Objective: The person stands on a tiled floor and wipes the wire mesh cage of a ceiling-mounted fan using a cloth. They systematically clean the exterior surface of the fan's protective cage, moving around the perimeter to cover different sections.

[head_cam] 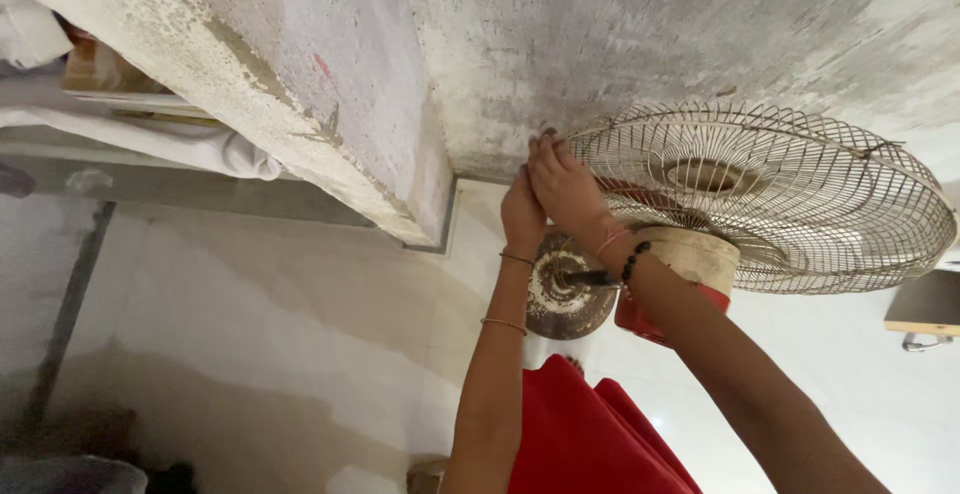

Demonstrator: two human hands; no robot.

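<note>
both hands, left hand and right hand, pinch the near rim of the wire fan guard. it looks light, springy and sharp-edged; the rim wire seems the firmest hold. beyond the grip sit motor housing and round base.

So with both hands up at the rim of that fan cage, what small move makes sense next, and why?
Probably work the fingers along the wire fan guard rim: left hand and right hand both press its left edge, and the guard still looks seated over the blades.
</note>
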